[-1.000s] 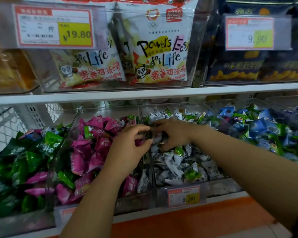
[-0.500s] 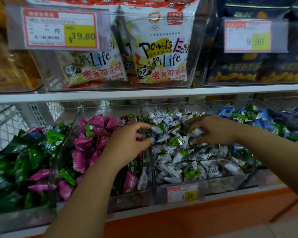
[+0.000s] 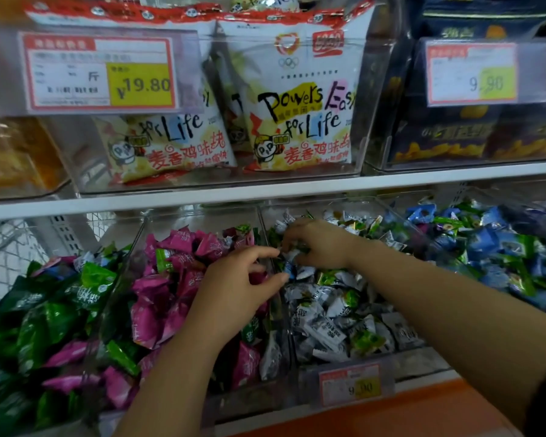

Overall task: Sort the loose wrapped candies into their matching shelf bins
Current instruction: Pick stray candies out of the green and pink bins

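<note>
Now: right hand (image 3: 319, 244) at back of white-candy bin (image 3: 423, 365), fingers curled down into the white candies (image 3: 325, 329); grip on one cannot be told. Left hand (image 3: 234, 294) hovers at that bin's left wall, fingers loosely bent, holding nothing.

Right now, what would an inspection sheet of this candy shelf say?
Surface: lower shelf with an orange front, carrying clear bins side by side.
Job's things: green candies, pink candies, white candies, blue candies, one bin each; green strays among the pink, pink strays among the green.
Clutter: price tag on the white bin's front.
Fingers: left hand loosely spread beside the pink-white divider, holding nothing visible; right hand curled into the white candies, seemingly pinching one.
Cables: nothing seen.
Surroundings: upper shelf with snack bags, price label reading 19.80.
</note>
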